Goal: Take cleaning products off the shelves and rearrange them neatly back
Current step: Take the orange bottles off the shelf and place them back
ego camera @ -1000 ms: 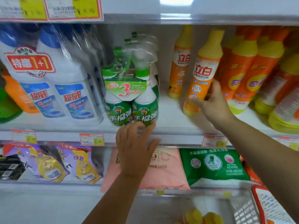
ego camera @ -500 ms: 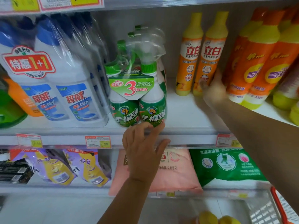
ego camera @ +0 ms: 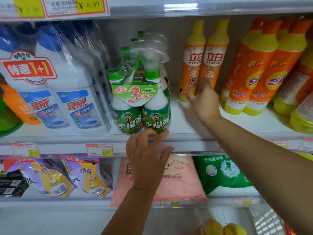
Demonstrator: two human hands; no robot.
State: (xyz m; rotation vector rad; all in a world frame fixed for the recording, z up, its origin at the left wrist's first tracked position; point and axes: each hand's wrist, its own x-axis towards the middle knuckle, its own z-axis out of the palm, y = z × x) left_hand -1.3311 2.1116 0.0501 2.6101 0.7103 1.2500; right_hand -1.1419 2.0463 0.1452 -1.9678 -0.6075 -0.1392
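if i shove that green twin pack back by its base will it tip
Probably stays upright: the green twin pack stands on two banded bottles, and the left hand touches it low. Its glossy wrap may feel slippery. Being tall, it could snag the packs behind.

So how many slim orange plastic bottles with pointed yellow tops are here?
2, side by side at the back: left bottle, right bottle, behind the right hand. Others may be hidden.

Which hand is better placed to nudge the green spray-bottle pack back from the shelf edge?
Left. The left hand has its fingertips on the base of the green spray-bottle pack; the right hand is off at the two orange bottles.
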